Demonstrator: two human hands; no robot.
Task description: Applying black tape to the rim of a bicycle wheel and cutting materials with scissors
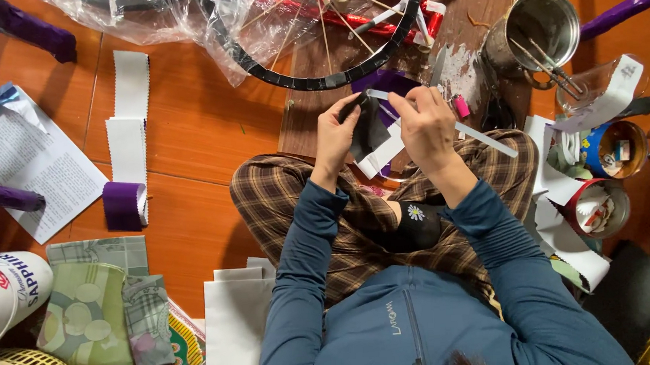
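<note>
Above the lap, the left hand [334, 132] pinches a black fabric piece [368, 130] in its grip; at its 3 o'clock the right hand [426, 124] pinches a white strip [482, 135] running toward 4 o'clock. A steel pot [531, 27] sits at 2 o'clock, a purple-and-white ribbon roll [125, 204] on the floor at 9 o'clock, a printed white sheet [30, 169] beyond it.

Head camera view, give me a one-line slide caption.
Seated on the floor, left hand and right hand hold black paper and a white strip.
</note>
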